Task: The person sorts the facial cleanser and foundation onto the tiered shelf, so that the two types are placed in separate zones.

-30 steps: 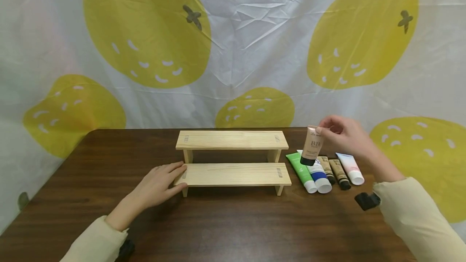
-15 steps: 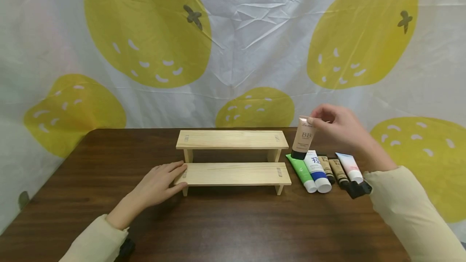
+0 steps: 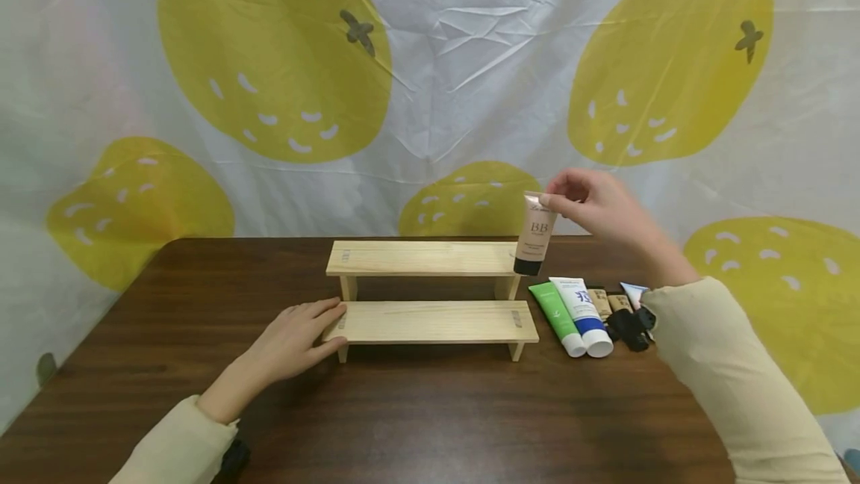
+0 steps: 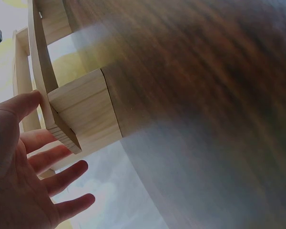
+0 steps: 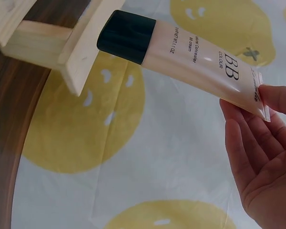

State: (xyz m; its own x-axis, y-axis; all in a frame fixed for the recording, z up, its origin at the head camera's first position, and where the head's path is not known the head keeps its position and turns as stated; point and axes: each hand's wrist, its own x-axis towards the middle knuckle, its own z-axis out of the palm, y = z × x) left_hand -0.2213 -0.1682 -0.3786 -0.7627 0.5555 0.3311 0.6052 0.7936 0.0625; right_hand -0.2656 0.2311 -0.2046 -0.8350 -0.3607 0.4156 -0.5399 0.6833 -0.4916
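My right hand [image 3: 594,204] pinches a pinkish-beige BB cream tube [image 3: 537,228] by its flat crimped end. The tube hangs nearly upright, black cap down, in front of the right end of the upper wooden shelf [image 3: 423,258]; whether the cap touches the shelf I cannot tell. In the right wrist view, thumb and fingertips meet at the tube's [image 5: 200,64] crimp. My left hand [image 3: 292,342] rests on the left end of the lower wooden shelf [image 3: 430,322], fingers extended. The left wrist view shows its spread fingers [image 4: 62,183] against the end of the board [image 4: 45,81].
A green tube [image 3: 558,318] and a white-and-blue tube [image 3: 581,316] lie on the table [image 3: 430,409] right of the shelves. Beside them are gold-and-black tubes [image 3: 599,303] and a pale tube [image 3: 633,293], partly hidden by the black wrist camera [image 3: 630,329]. A lemon-print cloth [image 3: 470,95] hangs behind.
The right hand has moved up and left with the BB cream tube, from above the lying tubes to the upper shelf's right end. The left hand stays in place.
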